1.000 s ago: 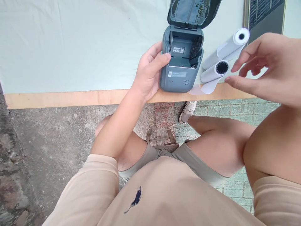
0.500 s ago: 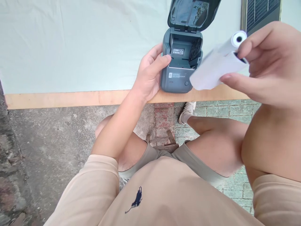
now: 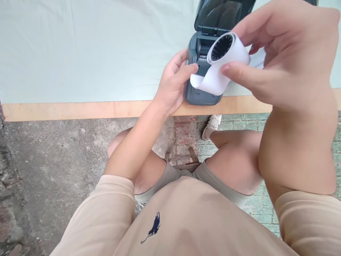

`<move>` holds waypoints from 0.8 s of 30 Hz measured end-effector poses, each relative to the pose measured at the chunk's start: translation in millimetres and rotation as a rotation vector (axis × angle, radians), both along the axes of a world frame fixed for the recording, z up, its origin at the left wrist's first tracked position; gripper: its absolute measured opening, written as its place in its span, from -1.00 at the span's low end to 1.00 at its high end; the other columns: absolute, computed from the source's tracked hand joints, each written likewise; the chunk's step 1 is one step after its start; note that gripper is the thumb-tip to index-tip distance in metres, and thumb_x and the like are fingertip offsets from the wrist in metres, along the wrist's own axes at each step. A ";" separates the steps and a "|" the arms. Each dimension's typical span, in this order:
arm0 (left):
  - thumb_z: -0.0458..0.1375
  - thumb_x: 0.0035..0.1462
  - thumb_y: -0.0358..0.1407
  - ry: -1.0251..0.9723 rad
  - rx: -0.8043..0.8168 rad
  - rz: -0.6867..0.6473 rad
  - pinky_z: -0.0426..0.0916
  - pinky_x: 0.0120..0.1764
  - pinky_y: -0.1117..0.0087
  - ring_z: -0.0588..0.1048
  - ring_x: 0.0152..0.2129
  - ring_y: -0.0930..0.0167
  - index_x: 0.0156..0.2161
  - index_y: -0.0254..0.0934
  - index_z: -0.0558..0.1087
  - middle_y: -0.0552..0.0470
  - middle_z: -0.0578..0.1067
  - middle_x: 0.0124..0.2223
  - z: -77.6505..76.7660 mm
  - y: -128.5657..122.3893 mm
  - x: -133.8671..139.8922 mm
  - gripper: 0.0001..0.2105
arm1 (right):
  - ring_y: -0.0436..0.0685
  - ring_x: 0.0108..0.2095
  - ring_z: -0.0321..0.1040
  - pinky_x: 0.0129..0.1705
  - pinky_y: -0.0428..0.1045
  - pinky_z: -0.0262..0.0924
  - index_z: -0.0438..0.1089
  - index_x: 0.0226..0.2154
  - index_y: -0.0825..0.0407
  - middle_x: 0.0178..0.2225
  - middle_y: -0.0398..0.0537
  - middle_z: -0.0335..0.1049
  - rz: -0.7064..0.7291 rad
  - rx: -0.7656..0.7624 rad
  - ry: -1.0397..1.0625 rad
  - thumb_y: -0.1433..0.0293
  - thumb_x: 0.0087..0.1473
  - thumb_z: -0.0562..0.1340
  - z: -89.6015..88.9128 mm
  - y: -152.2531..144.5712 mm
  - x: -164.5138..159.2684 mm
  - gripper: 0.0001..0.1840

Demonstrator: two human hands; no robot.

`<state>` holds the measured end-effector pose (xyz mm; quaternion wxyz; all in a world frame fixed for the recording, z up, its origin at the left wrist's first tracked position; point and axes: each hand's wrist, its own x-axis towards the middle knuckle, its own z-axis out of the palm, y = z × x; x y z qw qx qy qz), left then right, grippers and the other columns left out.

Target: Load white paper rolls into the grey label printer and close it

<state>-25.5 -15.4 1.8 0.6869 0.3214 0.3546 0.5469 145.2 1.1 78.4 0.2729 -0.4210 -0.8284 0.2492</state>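
My left hand (image 3: 174, 81) grips the left side of a dark grey portable label printer (image 3: 204, 99), thumb on its rim. The printer's lid (image 3: 222, 17) stands raised, and the paper bay shows in part. Between thumb and fingers, my right hand (image 3: 287, 53) holds a white paper roll (image 3: 241, 51) over the bay. The roll's dark ridged core faces left and towards me. Its loose end curls down in front of the printer, covering part of the bay. Behind my right fingers, a second white roll (image 3: 258, 59) is mostly hidden.
A pale cloth (image 3: 106, 53) covers the table, whose bare wooden edge (image 3: 80, 111) runs along the front. A dark panel (image 3: 311, 1) barely shows at the top right. Below are my knees and a wooden stool (image 3: 183, 161).
My right hand has moved left with the paper roll, from beside the printer to over its bay, turning the core's end towards the left. My left hand keeps its hold.
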 end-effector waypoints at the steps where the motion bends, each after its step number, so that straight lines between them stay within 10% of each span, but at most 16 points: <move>1: 0.09 0.09 -0.38 -0.016 0.010 -0.006 0.32 0.05 0.41 0.37 0.08 0.34 -0.19 -0.21 0.41 0.08 0.51 -0.13 -0.8 0.0 -0.1 -0.84 | 0.00 -0.18 0.31 -0.18 -0.01 0.18 0.39 -0.16 -0.08 -0.24 -0.26 0.37 -0.026 0.059 -0.078 0.36 0.01 0.24 -1.4 1.3 -0.2 -0.73; 13: 0.07 0.13 -0.42 -0.059 0.005 -0.044 0.30 0.09 0.37 0.32 0.14 0.29 -0.19 -0.23 0.39 0.07 0.49 -0.12 -3.5 1.2 -0.6 -0.86 | 0.30 0.05 0.19 0.02 0.33 0.06 0.28 -0.09 -0.19 -0.10 -0.20 0.36 -0.215 0.019 -0.521 0.23 0.03 0.19 -16.8 7.1 -19.2 -0.67; 24: 0.18 0.03 -0.40 -0.060 0.092 -0.075 0.37 -0.05 0.39 0.45 -0.10 0.35 -0.16 -0.19 0.37 0.09 0.47 -0.18 -8.3 1.5 -3.9 -0.78 | 0.23 -0.04 0.24 -0.02 0.31 0.07 0.34 -0.35 -0.04 -0.32 -0.17 0.38 -0.101 0.108 -0.462 0.26 0.01 0.20 -15.8 4.4 -12.0 -0.86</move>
